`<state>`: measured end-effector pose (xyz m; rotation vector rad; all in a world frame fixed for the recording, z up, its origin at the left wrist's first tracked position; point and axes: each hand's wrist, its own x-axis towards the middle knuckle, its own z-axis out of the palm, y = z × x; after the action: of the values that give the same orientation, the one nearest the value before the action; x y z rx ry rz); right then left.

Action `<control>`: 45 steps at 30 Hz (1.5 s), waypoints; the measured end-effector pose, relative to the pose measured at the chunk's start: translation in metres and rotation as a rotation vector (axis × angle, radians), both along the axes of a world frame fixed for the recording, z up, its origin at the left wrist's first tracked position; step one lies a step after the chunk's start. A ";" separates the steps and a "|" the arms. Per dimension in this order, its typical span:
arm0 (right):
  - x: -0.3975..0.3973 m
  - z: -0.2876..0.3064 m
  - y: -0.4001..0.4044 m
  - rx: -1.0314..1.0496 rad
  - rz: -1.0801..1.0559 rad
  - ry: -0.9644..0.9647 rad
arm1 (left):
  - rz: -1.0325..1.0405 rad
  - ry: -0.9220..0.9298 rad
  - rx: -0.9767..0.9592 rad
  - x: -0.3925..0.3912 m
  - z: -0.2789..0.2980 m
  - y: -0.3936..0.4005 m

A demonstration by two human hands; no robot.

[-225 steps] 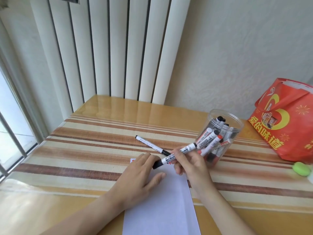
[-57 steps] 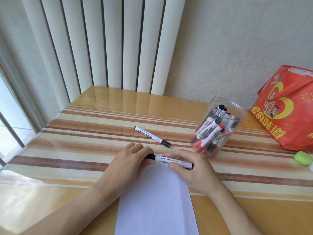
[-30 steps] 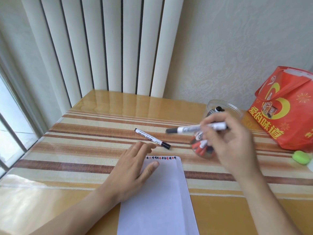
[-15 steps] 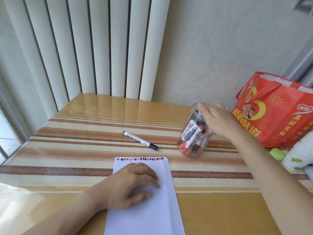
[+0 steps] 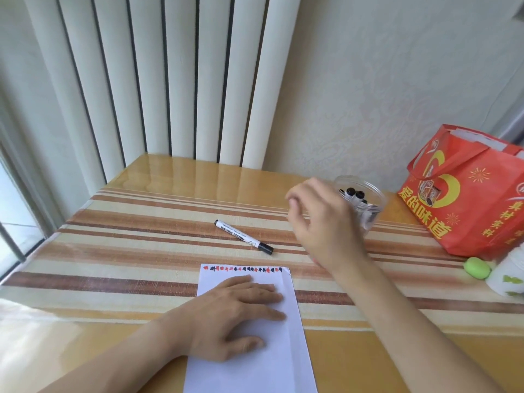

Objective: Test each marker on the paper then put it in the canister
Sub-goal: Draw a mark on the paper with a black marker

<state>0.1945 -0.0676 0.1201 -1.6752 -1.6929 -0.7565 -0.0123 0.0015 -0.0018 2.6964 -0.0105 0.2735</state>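
1. White paper [image 5: 266,350] lies on the striped tabletop [image 5: 113,251], with a row of small red and black test marks along its far edge.
2. Flat on that paper rests the left hand [image 5: 226,316], its fingers straight and spread, pressing the sheet down.
3. Beyond the paper's far edge, apart from it, lies one white marker [image 5: 243,241] with black ends, set at a slant on the tabletop.
4. To the right of the paper and further back stands the clear canister [image 5: 368,205], with black marker caps showing inside it.
5. Between the paper and the canister, raised above the tabletop, hangs the right hand [image 5: 320,222]; it is blurred, its fingers loosely curled and holding nothing, and it hides the canister's left side.
6. Right of the canister stands a red bag [image 5: 465,205], with a small green object [image 5: 477,267] just in front of it.
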 end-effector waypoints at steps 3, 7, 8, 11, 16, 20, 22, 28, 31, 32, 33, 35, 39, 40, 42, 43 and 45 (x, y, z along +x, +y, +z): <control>-0.010 -0.051 0.035 -0.450 -0.077 0.167 | -0.001 -0.010 0.005 -0.001 -0.002 0.000; -0.012 -0.100 0.063 -0.598 -0.132 0.205 | -0.007 -0.007 0.004 -0.001 -0.004 0.000; -0.012 -0.105 0.066 -0.564 -0.133 0.214 | -0.003 -0.014 0.013 -0.001 -0.005 0.000; -0.014 -0.105 0.064 -0.478 -0.156 0.294 | 0.055 -0.166 0.129 0.000 -0.004 0.001; -0.020 -0.091 0.035 -0.298 0.052 0.825 | 0.370 -0.469 0.187 -0.002 0.009 0.002; -0.035 -0.090 0.003 -0.374 0.419 1.401 | 0.600 -0.373 0.125 -0.001 0.009 0.004; -0.040 -0.095 -0.008 -0.466 0.501 1.479 | 0.597 -0.311 0.169 0.001 0.004 0.005; -0.022 -0.096 -0.011 -0.211 0.507 1.558 | 0.697 -0.304 0.275 0.005 -0.002 0.012; -0.009 -0.093 -0.015 -0.216 0.425 1.387 | 0.679 -0.275 0.286 0.006 -0.001 0.011; -0.005 -0.093 -0.017 -0.237 0.388 1.256 | 0.668 -0.260 0.286 0.006 -0.001 0.011; 0.001 -0.093 -0.019 -0.250 0.332 1.064 | 0.658 -0.248 0.291 0.005 0.000 0.012; 0.011 -0.093 -0.020 -0.228 0.220 0.625 | 0.648 -0.234 0.308 0.005 0.001 0.013; -0.004 -0.092 -0.020 -0.277 0.193 0.051 | 0.644 -0.230 0.302 0.009 0.003 0.013; -0.013 -0.094 -0.020 -0.317 0.200 -0.005 | 0.633 -0.235 0.292 0.010 0.003 0.011; -0.026 -0.098 -0.018 -0.340 0.198 -0.044 | 0.599 -0.246 0.290 0.009 0.003 0.009; -0.028 -0.100 -0.017 -0.338 0.192 -0.041 | 0.584 -0.252 0.305 0.008 0.003 0.009; -0.027 -0.100 -0.017 -0.352 0.197 0.009 | 0.582 -0.279 0.365 0.007 0.006 0.009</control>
<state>0.1679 -0.0842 0.0204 -1.6981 -2.0384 -0.3724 -0.0053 0.0110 0.0041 2.9311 0.7107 0.8958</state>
